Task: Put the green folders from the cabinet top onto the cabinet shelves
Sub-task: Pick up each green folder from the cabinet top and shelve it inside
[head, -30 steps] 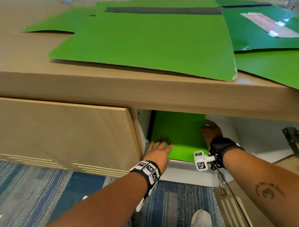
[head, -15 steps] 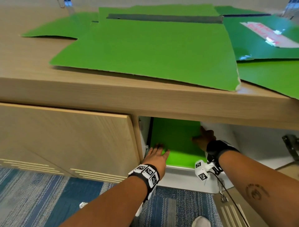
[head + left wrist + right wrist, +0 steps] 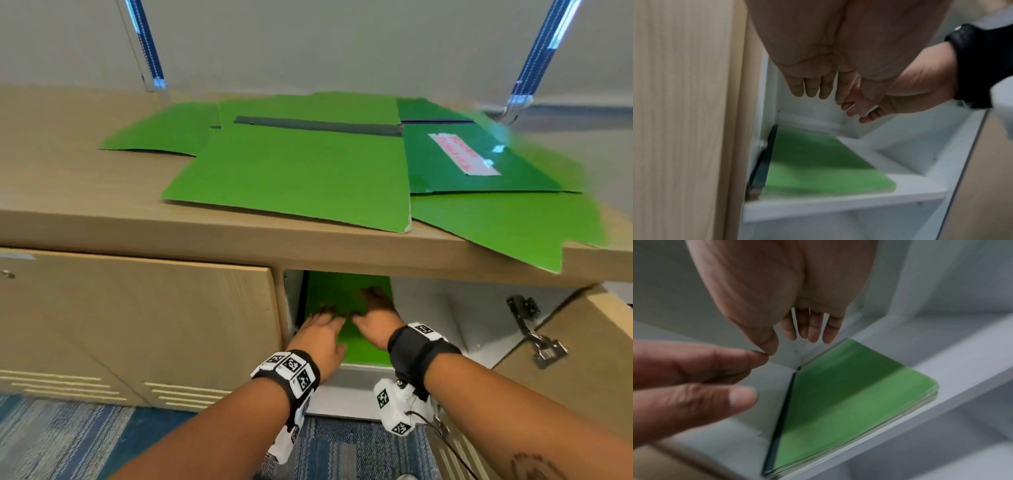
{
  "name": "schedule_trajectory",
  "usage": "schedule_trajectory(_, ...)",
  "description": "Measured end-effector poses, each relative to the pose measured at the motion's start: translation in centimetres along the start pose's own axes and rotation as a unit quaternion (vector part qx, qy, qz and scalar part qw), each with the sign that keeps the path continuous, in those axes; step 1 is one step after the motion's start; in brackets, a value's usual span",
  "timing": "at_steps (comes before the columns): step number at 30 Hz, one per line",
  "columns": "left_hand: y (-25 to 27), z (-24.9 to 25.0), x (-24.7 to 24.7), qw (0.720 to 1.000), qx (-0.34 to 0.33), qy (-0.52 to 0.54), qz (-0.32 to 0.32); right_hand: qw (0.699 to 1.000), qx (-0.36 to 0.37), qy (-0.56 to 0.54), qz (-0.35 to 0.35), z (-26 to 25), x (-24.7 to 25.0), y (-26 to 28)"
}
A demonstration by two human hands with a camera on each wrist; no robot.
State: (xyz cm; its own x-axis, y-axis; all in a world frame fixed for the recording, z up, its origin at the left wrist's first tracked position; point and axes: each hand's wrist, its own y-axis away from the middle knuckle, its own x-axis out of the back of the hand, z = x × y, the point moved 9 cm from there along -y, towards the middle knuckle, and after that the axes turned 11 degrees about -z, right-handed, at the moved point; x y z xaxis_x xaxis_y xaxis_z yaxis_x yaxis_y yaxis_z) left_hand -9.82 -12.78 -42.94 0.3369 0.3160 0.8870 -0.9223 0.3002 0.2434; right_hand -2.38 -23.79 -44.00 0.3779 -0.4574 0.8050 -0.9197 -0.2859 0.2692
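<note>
A stack of green folders (image 3: 363,349) lies flat on the white shelf (image 3: 838,206) inside the open cabinet, pushed against the left wall. Both hands hang a little above it, close together and holding nothing. My left hand (image 3: 322,329) has straight fingers (image 3: 812,86) pointing inward. To its right, my right hand (image 3: 373,318) has loosely spread fingers (image 3: 809,327). The wrist views show the folder stack (image 3: 849,394) untouched below them. Several more green folders (image 3: 294,178) lie overlapped on the cabinet top, one dark green with a white label (image 3: 462,161).
A closed wooden door (image 3: 137,325) stands left of the opening. The right door (image 3: 565,359) is swung open, showing its metal hinge (image 3: 534,329). One folder (image 3: 513,226) overhangs the cabinet top's front edge. Blue patterned carpet (image 3: 68,442) lies below. A lower compartment shows under the shelf.
Both hands have come off the folder's edges and drawn together above its middle. The folder stays on the shelf. The head view has tilted up.
</note>
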Motion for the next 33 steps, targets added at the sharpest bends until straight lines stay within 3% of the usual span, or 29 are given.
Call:
schedule_trajectory(6,6.3,4.8,7.8,0.998,-0.034,-0.008,0.051,0.996,0.056,0.038,-0.050,-8.4,2.7,8.3)
schedule_trajectory(11,11.0,8.3,14.0,0.995,-0.056,0.016,0.080,0.995,0.095,0.037,0.002,-14.8,8.2,14.1)
schedule_trajectory(16,14.8,11.2,22.1,0.968,-0.042,-0.079,0.233,0.989,0.107,0.067,0.075,-19.1,15.5,18.5)
schedule_trajectory(18,14.5,10.8,24.2,0.960,-0.010,-0.092,0.265,0.988,0.101,0.044,0.106,-19.5,17.8,19.1)
schedule_trajectory(21,12.0,8.5,23.5,0.979,0.072,-0.110,0.157,0.989,0.084,-0.017,0.120,-18.5,19.5,19.1)
schedule_trajectory(23,11.1,7.9,22.6,0.980,0.090,-0.141,0.109,0.987,0.062,-0.050,0.140,-16.9,20.3,18.9)
schedule_trajectory(28,12.8,10.6,22.7,0.954,0.027,-0.247,0.168,0.978,-0.002,-0.099,0.185,-13.1,22.1,18.5)
schedule_trajectory(33,14.9,13.6,21.1,0.965,-0.045,-0.182,0.185,0.968,-0.072,-0.176,0.166,-11.5,23.6,17.5)
